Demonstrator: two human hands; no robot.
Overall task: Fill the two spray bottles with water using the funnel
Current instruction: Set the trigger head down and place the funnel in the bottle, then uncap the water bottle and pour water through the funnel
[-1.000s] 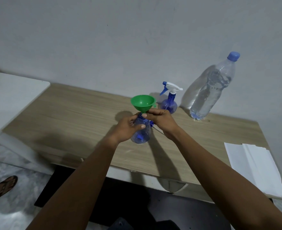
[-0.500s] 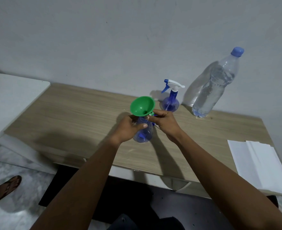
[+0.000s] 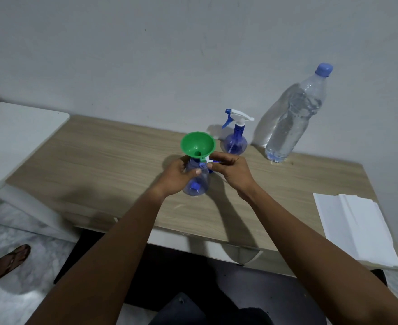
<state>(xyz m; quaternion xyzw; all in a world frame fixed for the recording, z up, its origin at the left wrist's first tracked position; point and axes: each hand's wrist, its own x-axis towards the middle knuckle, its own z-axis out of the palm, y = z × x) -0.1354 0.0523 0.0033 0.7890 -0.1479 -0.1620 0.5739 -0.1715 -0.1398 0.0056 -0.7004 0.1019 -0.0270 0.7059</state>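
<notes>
The left hand is wrapping the near bottle around its upper body, thumb lying across the front, and the bottle is standing upright on the table. The funnel is sitting in the bottle's open neck, tilted slightly so its green bowl and the hole at the bottom are facing the camera. The right hand is pinching a white and blue piece – it looks like the trigger head – just beside the funnel's stem, fingers closed on it; how much of the piece is in the hand cannot be told. Behind and a little to the right, the second bottle is standing with its white sprayer still on, near the wall. Just right of that, the water bottle is standing capped and mostly full – its base is resting on the table's far edge. A stack of white paper is lying at the table's right end, well apart from the bottles. On the floor at the lower left, a foot in a sandal is showing.
</notes>
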